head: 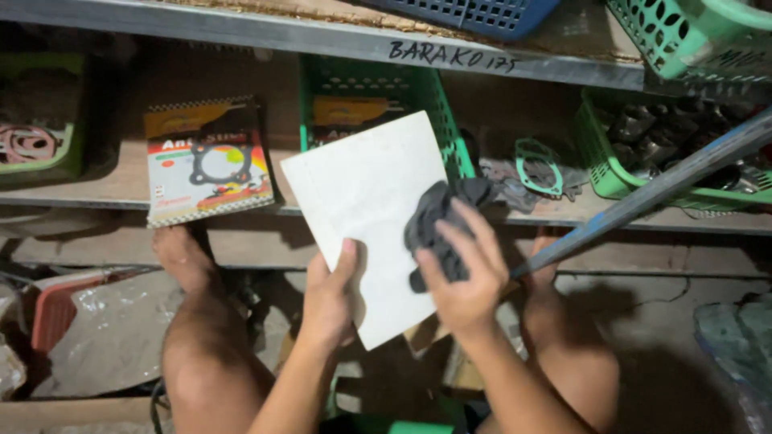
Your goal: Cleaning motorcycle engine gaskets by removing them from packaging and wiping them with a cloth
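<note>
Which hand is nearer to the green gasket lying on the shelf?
Right. The right hand, pressing a dark cloth on the white packet, is below-left of the green gasket; the left hand is farther left.

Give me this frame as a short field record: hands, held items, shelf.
left hand: grips the lower edge of a white flat packet
right hand: presses a dark grey cloth on the packet
shelf: printed gasket pack, green basket behind the white packet, loose gaskets
posture: crouched, bare knees showing
</note>
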